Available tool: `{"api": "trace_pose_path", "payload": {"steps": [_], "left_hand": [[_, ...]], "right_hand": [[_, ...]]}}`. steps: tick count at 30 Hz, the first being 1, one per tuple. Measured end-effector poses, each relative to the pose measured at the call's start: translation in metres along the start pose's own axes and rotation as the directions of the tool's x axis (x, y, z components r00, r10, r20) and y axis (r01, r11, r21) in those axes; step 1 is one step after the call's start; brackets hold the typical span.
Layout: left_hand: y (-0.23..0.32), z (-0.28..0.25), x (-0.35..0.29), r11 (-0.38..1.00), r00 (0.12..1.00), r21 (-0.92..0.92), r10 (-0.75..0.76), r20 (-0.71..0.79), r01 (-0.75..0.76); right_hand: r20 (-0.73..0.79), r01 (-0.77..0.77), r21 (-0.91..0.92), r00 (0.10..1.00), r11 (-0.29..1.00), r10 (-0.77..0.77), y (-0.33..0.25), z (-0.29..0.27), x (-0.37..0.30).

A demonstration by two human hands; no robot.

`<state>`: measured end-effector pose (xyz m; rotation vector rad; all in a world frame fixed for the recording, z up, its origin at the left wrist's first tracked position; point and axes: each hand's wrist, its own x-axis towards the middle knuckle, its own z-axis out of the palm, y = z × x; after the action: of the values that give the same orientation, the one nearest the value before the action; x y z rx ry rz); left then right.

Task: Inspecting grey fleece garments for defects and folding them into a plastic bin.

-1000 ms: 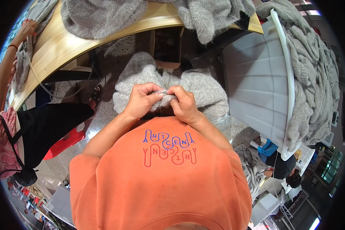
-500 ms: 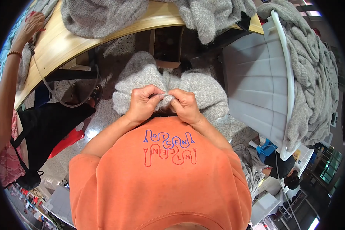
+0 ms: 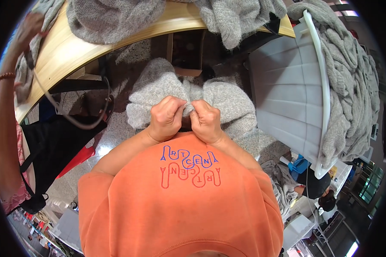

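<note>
Up ahead, a wooden tabletop (image 3: 180,18) ran across, and a big gray bin (image 3: 283,90) stood to the right. The fuzzy gray knit (image 3: 231,98) lay over the person's knees, spread wide from side to side, under and just past both hands. The left hand (image 3: 165,119) and right hand (image 3: 206,123) were equally near, each pinching a tiny bit of it between them.

Noted a pale wooden table (image 3: 55,53) ahead, bearing heaps of grey knitwear (image 3: 116,19), partly overhanging the near edge. Found at right a grey plastic bin (image 3: 283,85), heaped with grey knits (image 3: 347,85) above its rim. Recorded at left a co-worker (image 3: 6,128) wearing a black apron (image 3: 58,141), near a red object (image 3: 79,161) over speckled flooring (image 3: 118,139). Observed at lower right a blue item (image 3: 299,168).
</note>
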<state>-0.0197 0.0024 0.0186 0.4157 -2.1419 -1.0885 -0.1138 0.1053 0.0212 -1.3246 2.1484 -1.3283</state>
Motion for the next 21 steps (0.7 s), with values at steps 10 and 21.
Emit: {"api": "trace_pose_path", "payload": {"steps": [10, 21], "left_hand": [[0.008, -0.004, -0.003, 0.982, 0.980, 0.021, 0.189, -0.063, -0.188], [0.012, -0.004, 0.000, 0.990, 0.985, 0.002, 0.139, -0.102, -0.139]], "right_hand": [[0.096, -0.145, 0.310, 0.988, 0.940, 0.121, -0.011, -0.015, 0.002], [-0.034, 0.273, -0.002, 0.961, 0.962, -0.273, -0.001, -0.009, 0.010]]}}
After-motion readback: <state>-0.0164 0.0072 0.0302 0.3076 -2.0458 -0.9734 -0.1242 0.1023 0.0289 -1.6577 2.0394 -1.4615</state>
